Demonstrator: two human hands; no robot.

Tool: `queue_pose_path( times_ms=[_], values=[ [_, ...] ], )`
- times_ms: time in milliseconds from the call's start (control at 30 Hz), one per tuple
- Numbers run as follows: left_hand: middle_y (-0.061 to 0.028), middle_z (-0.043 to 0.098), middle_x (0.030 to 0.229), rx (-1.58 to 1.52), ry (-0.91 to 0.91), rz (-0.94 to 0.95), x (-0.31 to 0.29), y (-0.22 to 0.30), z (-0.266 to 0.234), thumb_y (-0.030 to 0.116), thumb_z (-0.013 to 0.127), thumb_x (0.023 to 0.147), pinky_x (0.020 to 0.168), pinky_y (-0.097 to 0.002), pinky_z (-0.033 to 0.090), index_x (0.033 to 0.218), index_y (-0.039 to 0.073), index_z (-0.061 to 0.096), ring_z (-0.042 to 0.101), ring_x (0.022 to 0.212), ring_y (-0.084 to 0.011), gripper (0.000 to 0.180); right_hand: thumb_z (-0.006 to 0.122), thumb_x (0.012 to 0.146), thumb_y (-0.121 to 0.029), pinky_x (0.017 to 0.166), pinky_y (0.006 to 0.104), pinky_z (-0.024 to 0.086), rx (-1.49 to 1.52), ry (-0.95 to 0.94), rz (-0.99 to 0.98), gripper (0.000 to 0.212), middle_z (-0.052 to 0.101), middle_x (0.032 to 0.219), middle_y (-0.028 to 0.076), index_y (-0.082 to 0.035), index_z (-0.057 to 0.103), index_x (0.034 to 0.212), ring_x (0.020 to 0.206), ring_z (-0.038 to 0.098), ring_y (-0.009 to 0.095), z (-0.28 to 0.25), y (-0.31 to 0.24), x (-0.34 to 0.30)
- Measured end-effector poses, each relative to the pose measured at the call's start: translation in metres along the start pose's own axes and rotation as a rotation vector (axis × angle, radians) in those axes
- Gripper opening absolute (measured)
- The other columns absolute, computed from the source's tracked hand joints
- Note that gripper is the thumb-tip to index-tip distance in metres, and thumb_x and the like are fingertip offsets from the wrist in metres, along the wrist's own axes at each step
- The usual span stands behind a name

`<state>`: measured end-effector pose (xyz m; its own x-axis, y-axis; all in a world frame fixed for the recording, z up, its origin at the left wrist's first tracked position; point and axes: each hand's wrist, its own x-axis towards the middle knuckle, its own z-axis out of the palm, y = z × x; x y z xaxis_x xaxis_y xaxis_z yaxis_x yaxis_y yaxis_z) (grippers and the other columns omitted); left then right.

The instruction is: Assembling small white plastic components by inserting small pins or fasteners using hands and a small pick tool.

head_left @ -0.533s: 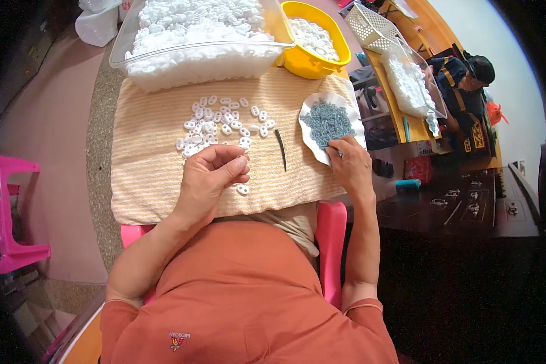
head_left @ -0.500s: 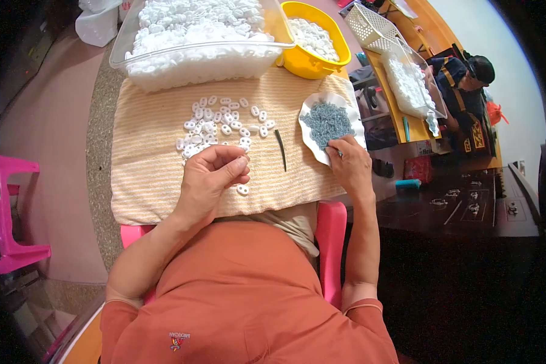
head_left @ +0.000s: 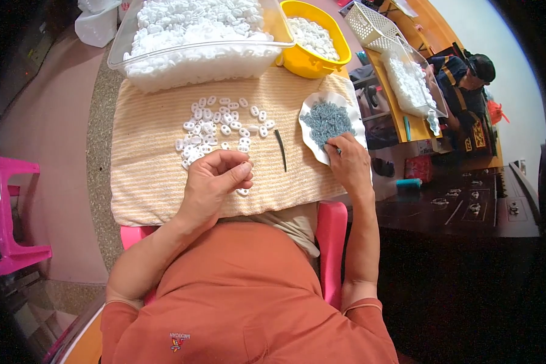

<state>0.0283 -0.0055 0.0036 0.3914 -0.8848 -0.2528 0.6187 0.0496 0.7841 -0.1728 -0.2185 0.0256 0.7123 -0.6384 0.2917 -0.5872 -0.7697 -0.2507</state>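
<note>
Pinching small grey bits (head_left: 327,121) off white dish (head_left: 346,103), right hand (head_left: 347,165) fingertips together; left hand (head_left: 215,182) curled shut over white piece (head_left: 243,192); best picked singly.

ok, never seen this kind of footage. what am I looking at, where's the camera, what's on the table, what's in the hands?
There is no machine here: a person in an orange shirt works with two bare hands. The one picture comes from a wide fisheye camera worn on the person's head, looking down, so straight edges bend near the rim and the forearms enter from below.

On the surface lies a striped yellow cloth. On it sit a scatter of small white plastic pieces, a thin dark stick, and a white scalloped dish of small grey-blue parts. Behind are a clear tub heaped with white pieces and a yellow bowl with more.

The left hand is curled at the near edge of the scatter, fingers pinched together; what sits in its grip is too small to tell. The right hand reaches its fingertips into the dish. Another person works at the far right.
</note>
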Motion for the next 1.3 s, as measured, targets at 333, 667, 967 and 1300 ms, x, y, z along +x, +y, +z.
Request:
queue_pose_path(
  times_ms=[333,667,967,1300],
  values=[
    [-0.0042,0.066,0.084,-0.002,-0.019,0.002,-0.001,0.0,0.003,0.009,0.067,0.088,0.07,-0.0251,0.056,0.099,0.003,0.065,0.064,0.074,-0.0107,0.013,0.061,0.087,-0.014,0.065,0.0443,0.049,-0.001,0.0,-0.023,0.008,0.06,0.085,0.012,-0.006,0.06,0.085,0.074,0.061,0.036,0.001,0.0,0.0],
    [-0.0044,0.066,0.086,0.007,-0.034,-0.019,-0.001,-0.003,0.002,0.009,0.067,0.088,0.071,-0.0245,0.055,0.1,0.002,0.065,0.063,0.075,-0.0103,0.013,0.065,0.085,-0.009,0.064,0.0379,0.049,0.247,0.009,0.154,0.009,0.064,0.078,0.016,-0.002,0.061,0.086,0.071,0.063,0.033,-0.003,-0.003,-0.001],
    [-0.0042,0.066,0.085,0.011,-0.054,-0.021,-0.003,-0.004,0.004,0.009,0.066,0.088,0.07,-0.0247,0.055,0.1,0.002,0.064,0.063,0.074,-0.0102,0.014,0.066,0.087,-0.009,0.059,0.029,0.046,0.468,0.102,0.263,0.011,0.063,0.071,0.007,0.001,0.064,0.092,0.063,0.058,0.014,0.003,0.002,-0.004],
    [-0.0073,0.067,0.094,-0.064,-0.103,-0.08,-0.006,-0.002,0.009,0.008,0.066,0.089,0.072,-0.0253,0.055,0.102,0.001,0.062,0.063,0.079,-0.0114,0.015,0.063,0.092,-0.012,0.052,0.0234,0.047,1.386,-0.094,0.209,0.014,0.059,0.083,0.007,0.002,0.06,0.091,0.061,0.054,0.01,0.015,-0.064,-0.017]
  ],
)
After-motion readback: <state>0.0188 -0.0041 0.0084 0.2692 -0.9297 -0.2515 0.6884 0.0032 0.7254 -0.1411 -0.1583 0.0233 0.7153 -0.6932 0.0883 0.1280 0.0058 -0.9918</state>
